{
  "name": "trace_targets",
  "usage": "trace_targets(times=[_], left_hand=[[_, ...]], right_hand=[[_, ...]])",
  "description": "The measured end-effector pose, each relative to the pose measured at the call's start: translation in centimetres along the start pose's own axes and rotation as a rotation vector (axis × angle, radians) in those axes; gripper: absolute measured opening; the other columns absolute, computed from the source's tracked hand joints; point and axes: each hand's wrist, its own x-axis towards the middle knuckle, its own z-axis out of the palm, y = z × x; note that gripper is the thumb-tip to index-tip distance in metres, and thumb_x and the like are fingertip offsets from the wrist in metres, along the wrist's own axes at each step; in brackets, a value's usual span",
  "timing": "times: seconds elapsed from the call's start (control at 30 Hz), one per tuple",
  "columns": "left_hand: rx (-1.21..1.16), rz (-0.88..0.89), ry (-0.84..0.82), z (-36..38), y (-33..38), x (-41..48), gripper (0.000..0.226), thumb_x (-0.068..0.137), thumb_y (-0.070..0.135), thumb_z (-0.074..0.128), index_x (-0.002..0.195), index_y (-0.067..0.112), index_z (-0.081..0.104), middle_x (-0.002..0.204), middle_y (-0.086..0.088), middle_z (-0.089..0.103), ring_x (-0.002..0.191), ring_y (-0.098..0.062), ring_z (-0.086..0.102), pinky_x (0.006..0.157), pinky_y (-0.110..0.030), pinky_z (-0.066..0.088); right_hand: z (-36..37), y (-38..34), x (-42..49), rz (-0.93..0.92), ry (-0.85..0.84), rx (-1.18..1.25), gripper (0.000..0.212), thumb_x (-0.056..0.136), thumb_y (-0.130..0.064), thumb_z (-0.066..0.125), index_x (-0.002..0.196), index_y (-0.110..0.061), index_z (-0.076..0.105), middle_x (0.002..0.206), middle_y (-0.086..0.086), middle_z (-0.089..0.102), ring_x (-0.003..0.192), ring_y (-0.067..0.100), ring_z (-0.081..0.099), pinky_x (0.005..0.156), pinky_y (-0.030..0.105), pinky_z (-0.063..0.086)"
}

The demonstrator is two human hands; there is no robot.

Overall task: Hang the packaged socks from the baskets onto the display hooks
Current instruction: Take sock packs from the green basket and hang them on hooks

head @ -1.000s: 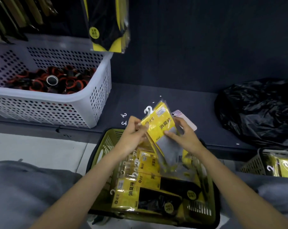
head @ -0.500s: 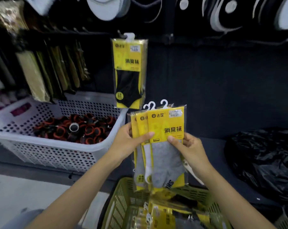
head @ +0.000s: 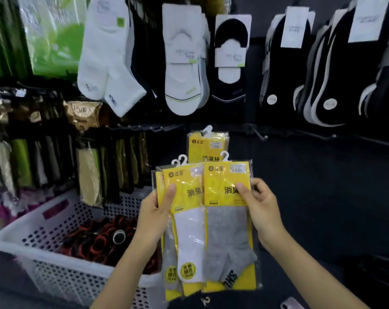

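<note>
I hold yellow sock packs upright in front of the dark display wall. My left hand [head: 155, 212] grips a small stack of packs [head: 186, 221], thumb on the front one, which shows a white sock. My right hand [head: 259, 204] pinches a separate pack with a grey sock [head: 228, 230] by its right edge, slid apart to the right of the stack. White plastic hangers stick up from the packs' tops. Behind them a matching yellow pack [head: 208, 146] hangs on a display hook. A bare hook [head: 259, 133] juts out to its right.
A white perforated basket [head: 55, 248] of black and red items stands at lower left. White and black socks [head: 184, 63] hang in the upper row, dark and gold packs [head: 88, 157] at left. A phone [head: 291, 304] lies at the bottom edge.
My hands lifted the packs out of the green basket up to the hook row. The view tilted upward and the basket left the frame. The grey-sock pack has slid right, away from the stack.
</note>
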Motion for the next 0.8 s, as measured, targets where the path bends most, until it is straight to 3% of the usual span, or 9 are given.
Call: trace_targets(times=[0.07,0.17,0.2,0.3,0.37,0.47,0.67,0.8], left_hand=[[0.025,0.015,0.084,-2.1,0.0,0.8,0.035,0.086,0.047,0.054,0.075,0.014,0.058,0.066,-0.002,0.057,0.062,-0.018,0.055,0.062,-0.029,0.043],[0.064,0.072,0.162,-4.7,0.3,1.6,0.027,0.089,0.041,0.054,0.091,0.019,0.068,0.085,0.0,0.073,0.079,-0.019,0.069,0.071,-0.034,0.055],[0.103,0.103,0.181,-5.4,0.3,1.7,0.024,0.091,0.04,0.052,0.09,0.022,0.068,0.083,0.0,0.073,0.077,-0.018,0.069,0.07,-0.034,0.055],[0.162,0.175,0.229,-6.5,0.5,1.7,0.03,0.094,0.038,0.05,0.064,0.039,0.054,0.052,0.015,0.052,0.047,0.002,0.049,0.05,-0.012,0.037],[0.168,0.17,0.248,-6.6,0.5,1.7,0.032,0.093,0.038,0.05,0.062,0.029,0.046,0.046,0.017,0.043,0.042,0.003,0.042,0.046,-0.01,0.031],[0.162,0.153,0.267,-6.4,0.2,1.9,0.033,0.095,0.03,0.05,0.063,0.024,0.049,0.04,0.019,0.048,0.04,0.006,0.048,0.043,-0.003,0.034],[0.066,0.102,0.209,-6.3,-0.6,2.2,0.024,0.091,0.036,0.053,0.079,0.02,0.066,0.057,0.016,0.065,0.052,0.005,0.059,0.049,-0.006,0.042],[0.009,0.029,0.178,-5.6,-1.2,1.9,0.02,0.088,0.038,0.055,0.089,0.025,0.07,0.084,0.011,0.075,0.075,-0.004,0.071,0.056,-0.011,0.05]], right_hand=[[0.9,-0.6,1.4,-0.026,0.021,-0.027,0.007,0.09,-0.02,0.061,0.089,-0.014,0.059,0.08,0.001,0.075,0.074,0.01,0.07,0.064,0.021,0.056],[2.3,-1.3,3.6,-0.083,0.022,-0.079,0.008,0.09,-0.02,0.061,0.088,-0.014,0.057,0.075,-0.004,0.074,0.071,0.006,0.069,0.063,0.018,0.055],[2.8,-1.4,4.3,-0.098,0.017,-0.1,0.008,0.09,-0.02,0.062,0.089,-0.014,0.057,0.074,-0.005,0.074,0.07,0.005,0.068,0.063,0.017,0.055],[4.3,-1.1,5.9,-0.132,0.021,-0.156,0.007,0.091,-0.019,0.062,0.087,-0.015,0.057,0.07,-0.009,0.073,0.064,0.0,0.066,0.06,0.013,0.052],[4.9,-0.3,6.8,-0.129,0.039,-0.199,0.008,0.091,-0.019,0.062,0.087,-0.014,0.057,0.069,-0.006,0.072,0.063,0.003,0.065,0.06,0.017,0.052],[5.2,1.2,8.0,-0.057,0.101,-0.203,0.011,0.09,-0.022,0.064,0.085,-0.014,0.058,0.078,0.002,0.072,0.074,0.017,0.067,0.068,0.032,0.054],[5.3,3.2,9.8,0.093,0.361,-0.232,0.033,0.077,-0.037,0.076,0.091,-0.016,0.055,0.078,-0.006,0.059,0.07,0.004,0.055,0.056,0.016,0.039],[4.1,4.5,8.7,0.125,0.431,-0.29,0.035,0.079,-0.023,0.076,0.101,-0.009,0.053,0.083,-0.002,0.055,0.076,0.012,0.055,0.058,0.015,0.038]])
